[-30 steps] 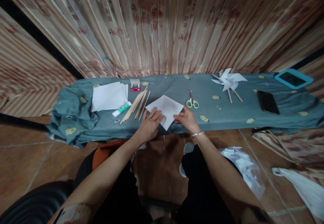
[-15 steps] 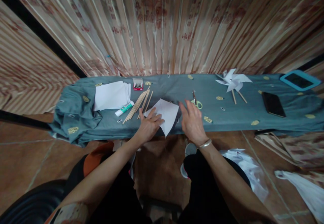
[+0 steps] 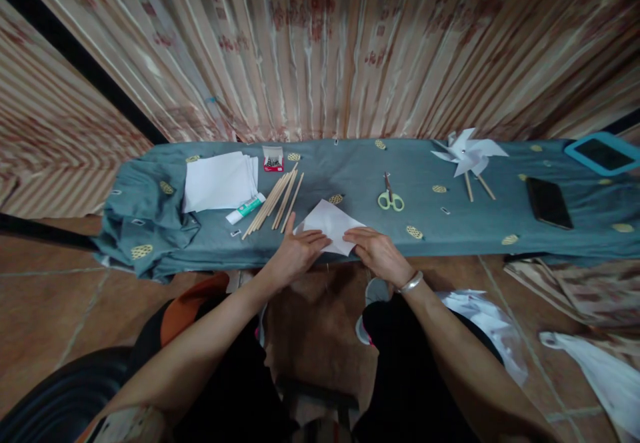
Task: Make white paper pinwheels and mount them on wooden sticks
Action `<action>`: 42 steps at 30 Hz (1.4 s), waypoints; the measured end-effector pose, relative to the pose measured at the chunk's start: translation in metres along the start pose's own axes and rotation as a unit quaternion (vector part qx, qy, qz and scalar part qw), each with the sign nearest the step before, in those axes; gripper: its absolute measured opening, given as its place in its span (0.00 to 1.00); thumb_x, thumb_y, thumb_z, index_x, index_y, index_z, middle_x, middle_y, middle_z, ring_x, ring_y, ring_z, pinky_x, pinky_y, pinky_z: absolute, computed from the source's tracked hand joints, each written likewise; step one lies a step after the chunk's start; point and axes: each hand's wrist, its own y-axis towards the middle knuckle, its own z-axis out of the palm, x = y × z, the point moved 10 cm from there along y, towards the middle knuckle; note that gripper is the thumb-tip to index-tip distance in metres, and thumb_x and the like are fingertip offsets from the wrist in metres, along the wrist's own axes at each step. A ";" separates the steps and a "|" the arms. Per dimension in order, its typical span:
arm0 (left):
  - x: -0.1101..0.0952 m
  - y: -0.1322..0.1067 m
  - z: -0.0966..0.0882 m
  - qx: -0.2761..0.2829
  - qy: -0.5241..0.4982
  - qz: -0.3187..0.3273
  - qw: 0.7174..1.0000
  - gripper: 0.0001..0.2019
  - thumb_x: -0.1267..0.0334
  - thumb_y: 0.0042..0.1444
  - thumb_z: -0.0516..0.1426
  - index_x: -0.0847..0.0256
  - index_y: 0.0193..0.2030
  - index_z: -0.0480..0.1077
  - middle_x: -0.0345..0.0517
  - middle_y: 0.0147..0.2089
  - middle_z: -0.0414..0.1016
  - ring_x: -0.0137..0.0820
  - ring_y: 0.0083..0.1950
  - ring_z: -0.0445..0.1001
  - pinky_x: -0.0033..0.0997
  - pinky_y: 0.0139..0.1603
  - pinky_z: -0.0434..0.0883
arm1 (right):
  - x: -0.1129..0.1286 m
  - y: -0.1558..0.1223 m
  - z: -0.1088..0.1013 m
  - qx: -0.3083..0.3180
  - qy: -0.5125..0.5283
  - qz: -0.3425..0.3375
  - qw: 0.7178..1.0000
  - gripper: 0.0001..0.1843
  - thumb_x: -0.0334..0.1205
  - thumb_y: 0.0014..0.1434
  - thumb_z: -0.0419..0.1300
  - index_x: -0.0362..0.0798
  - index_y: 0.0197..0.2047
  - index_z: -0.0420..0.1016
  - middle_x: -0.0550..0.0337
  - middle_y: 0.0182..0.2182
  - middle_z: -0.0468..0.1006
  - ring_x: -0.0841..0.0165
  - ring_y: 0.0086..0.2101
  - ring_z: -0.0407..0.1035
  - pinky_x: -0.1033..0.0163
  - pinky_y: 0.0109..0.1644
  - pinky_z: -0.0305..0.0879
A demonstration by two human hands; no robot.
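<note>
A white square sheet of paper [image 3: 327,219] lies at the front edge of the cloth-covered bench, one corner toward me. My left hand [image 3: 297,251] rests on its left side, fingers stretched flat over the paper and thumb spread away. At the right corner, my right hand [image 3: 377,251] has its fingers together over the paper's edge, with the thumb underneath, partly hidden. Left of the sheet are several thin wooden sticks [image 3: 275,203] and a glue stick [image 3: 245,209]. Green-handled scissors [image 3: 391,198] lie beyond my right hand.
A stack of white paper [image 3: 217,181] and a small red box of metal pieces [image 3: 273,159] are on the left. To the right stand out a white paper pinwheel [image 3: 469,153], a black phone [image 3: 549,203] and a blue-framed tablet [image 3: 604,153]. A pleated curtain [image 3: 310,49] hangs behind the bench.
My right hand has moved left from beside the scissors onto the paper's right corner. The paper has shifted slightly and its near corner looks less pointed. My left hand stays on it.
</note>
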 end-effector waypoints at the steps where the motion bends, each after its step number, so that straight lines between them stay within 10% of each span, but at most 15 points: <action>1: 0.004 0.000 -0.001 0.003 -0.010 -0.016 1.000 0.15 0.65 0.66 0.48 0.58 0.52 0.72 0.49 0.52 0.78 0.36 0.55 0.75 0.60 0.70 0.42 | -0.008 0.000 -0.001 0.000 0.038 0.023 0.999 0.16 0.30 0.62 0.50 0.44 0.46 0.77 0.50 0.46 0.80 0.64 0.49 0.72 0.58 0.55 0.66; 12: 0.057 -0.007 -0.005 -0.072 -0.065 -0.176 0.980 0.28 0.60 0.63 0.51 0.65 0.68 0.51 0.56 0.51 0.77 0.39 0.48 0.78 0.38 0.49 0.73 | -0.055 0.020 -0.004 -0.032 0.067 0.203 0.976 0.15 0.47 0.61 0.55 0.47 0.33 0.77 0.62 0.26 0.77 0.69 0.29 0.69 0.67 0.34 0.57; 20: 0.029 0.004 -0.022 -0.093 0.035 -0.091 0.991 0.27 0.66 0.61 0.51 0.69 0.66 0.53 0.64 0.66 0.61 0.45 0.67 0.61 0.47 0.64 0.62 | -0.063 0.031 -0.003 -0.049 0.019 0.257 0.965 0.10 0.44 0.59 0.59 0.48 0.36 0.78 0.56 0.34 0.82 0.64 0.37 0.75 0.65 0.39 0.62; 25: -0.004 0.011 0.009 -0.020 0.065 -0.019 0.998 0.25 0.65 0.61 0.51 0.70 0.64 0.56 0.63 0.69 0.57 0.45 0.72 0.50 0.51 0.69 0.53 | -0.063 0.033 -0.003 -0.044 0.000 0.268 0.963 0.10 0.44 0.60 0.59 0.48 0.35 0.78 0.55 0.33 0.82 0.63 0.37 0.75 0.65 0.38 0.62; 42: 0.004 0.013 0.031 0.030 0.065 -0.053 0.996 0.31 0.60 0.60 0.55 0.69 0.66 0.53 0.65 0.69 0.56 0.46 0.72 0.51 0.52 0.69 0.51 | -0.062 0.040 -0.004 -0.007 -0.064 0.300 0.952 0.12 0.46 0.59 0.58 0.49 0.36 0.79 0.54 0.35 0.83 0.62 0.37 0.76 0.64 0.37 0.63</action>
